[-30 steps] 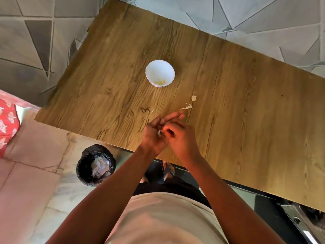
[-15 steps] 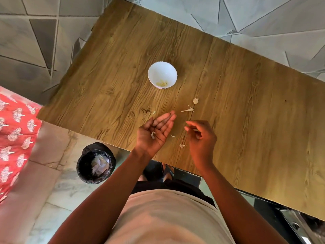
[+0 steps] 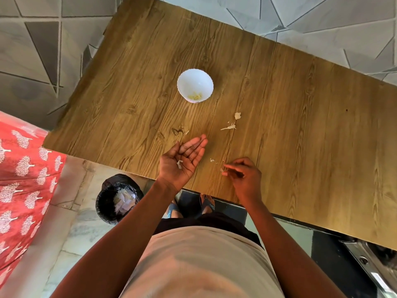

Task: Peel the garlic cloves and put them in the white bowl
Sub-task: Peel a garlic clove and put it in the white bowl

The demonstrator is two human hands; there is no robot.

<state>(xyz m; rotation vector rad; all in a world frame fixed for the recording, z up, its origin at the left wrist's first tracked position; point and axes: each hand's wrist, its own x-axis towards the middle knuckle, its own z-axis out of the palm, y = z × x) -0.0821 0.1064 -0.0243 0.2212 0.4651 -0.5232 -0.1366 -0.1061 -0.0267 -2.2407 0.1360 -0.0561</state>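
Head view: white bowl (image 3: 195, 84) holds peeled garlic cloves (image 3: 195, 96).

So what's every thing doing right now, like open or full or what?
Left hand: open, palm up, a scrap of garlic skin lying on it.
Right hand: fingers curled, tips at a bit of skin on the table.
White bowl: upright, a few peeled pieces at the bottom.
Black bin: on the floor, open, whitish scraps inside.
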